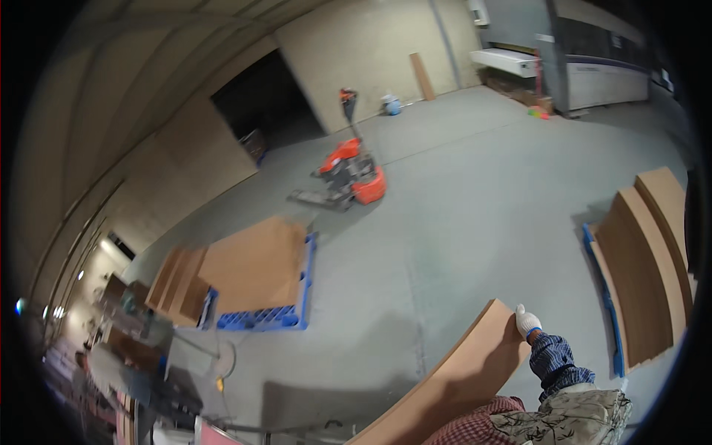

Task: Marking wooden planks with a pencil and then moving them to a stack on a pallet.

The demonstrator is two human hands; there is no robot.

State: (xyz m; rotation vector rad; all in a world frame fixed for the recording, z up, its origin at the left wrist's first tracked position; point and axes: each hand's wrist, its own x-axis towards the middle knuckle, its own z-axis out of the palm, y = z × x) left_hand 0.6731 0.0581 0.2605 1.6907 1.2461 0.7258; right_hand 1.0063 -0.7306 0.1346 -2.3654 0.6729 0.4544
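Observation:
My right hand (527,323), in a white knit glove, grips the far right corner of a long brown board (475,356). The thumb points up along the edge and the other fingers are hidden behind the board. The board looks like fibreboard or wood panel, bent by the lens, and runs toward the lower edge of the picture. A patterned blue sleeve (552,363) covers my right forearm. Red checked cloth (475,424) shows over the board's near part. My left hand is out of sight.
Stacked brown boards (641,259) stand on a blue pallet (607,311) at right. Another blue pallet (304,308) bears a brown stack (252,263) at left. An orange pallet jack (363,182) stands farther off. Machinery (604,81) is at back right. A person (111,371) bends at lower left.

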